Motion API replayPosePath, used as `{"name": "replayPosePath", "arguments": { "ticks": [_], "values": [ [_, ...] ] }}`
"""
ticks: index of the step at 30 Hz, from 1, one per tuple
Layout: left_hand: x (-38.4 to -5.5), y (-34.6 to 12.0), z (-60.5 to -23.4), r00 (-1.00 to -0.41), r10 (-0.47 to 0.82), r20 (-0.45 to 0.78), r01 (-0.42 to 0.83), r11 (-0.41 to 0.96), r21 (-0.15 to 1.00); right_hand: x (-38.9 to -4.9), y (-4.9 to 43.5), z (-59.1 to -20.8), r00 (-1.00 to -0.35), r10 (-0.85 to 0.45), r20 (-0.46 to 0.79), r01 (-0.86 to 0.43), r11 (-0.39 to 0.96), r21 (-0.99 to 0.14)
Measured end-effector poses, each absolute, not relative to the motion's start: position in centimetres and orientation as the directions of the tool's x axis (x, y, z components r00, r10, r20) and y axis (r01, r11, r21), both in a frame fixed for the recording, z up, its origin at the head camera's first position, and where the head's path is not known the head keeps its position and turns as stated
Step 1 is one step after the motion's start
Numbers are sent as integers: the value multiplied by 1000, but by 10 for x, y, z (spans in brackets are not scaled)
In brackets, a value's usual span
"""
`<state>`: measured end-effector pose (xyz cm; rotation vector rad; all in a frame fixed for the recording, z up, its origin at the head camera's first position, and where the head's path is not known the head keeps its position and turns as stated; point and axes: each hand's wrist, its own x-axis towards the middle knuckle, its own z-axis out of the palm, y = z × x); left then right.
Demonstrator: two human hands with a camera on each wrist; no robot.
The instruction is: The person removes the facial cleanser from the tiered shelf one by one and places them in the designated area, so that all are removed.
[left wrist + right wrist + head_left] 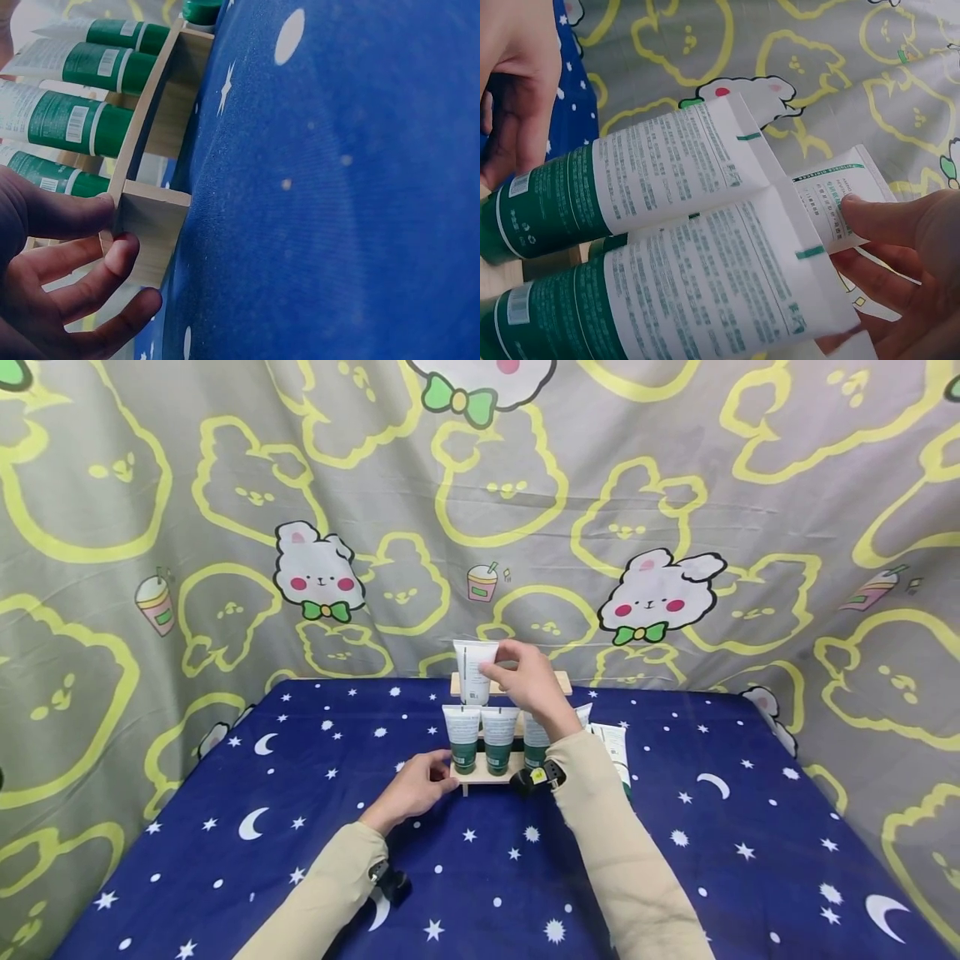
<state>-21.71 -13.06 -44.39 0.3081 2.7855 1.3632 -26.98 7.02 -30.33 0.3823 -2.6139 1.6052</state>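
Observation:
A tiered wooden display stand (480, 779) holds several white squeeze tubes with green lower ends, caps down, along its front step. My left hand (414, 787) grips the stand's left end; in the left wrist view the thumb lies at the step's edge with fingertips against the wooden leg (154, 236). Higher up, my right hand (528, 681) pinches the top of another white tube (472, 670) between thumb and fingers, upright over the stand's left side behind the front row. In the right wrist view, two front tubes (675, 169) partly hide this held tube (826, 210).
To the right of the stand, another white tube (613, 747) is partly behind my right sleeve. A dark blue cloth (315, 827) with moons and stars covers the table. A patterned grey curtain (405, 510) hangs close behind the stand and along both sides.

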Motion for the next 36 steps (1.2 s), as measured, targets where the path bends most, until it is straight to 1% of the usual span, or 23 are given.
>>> {"name": "replayPosePath", "arguments": {
  "ticks": [8,18,29,36],
  "values": [
    [-215,-135,-448,-981,184,67,165,589,791,-269,86,-302,-971,-145,189,-230,377,-897],
    [-214,-136,-445,-981,188,53,156,590,793,-267,124,-301,-974,-99,203,-225,344,-912],
    [-216,-133,-438,-980,193,56,163,600,783,-266,165,-302,-977,0,214,-202,323,-925],
    [-217,-132,-441,-979,195,56,165,604,780,-258,186,-308,-975,21,220,-202,326,-924]
  ]
}}
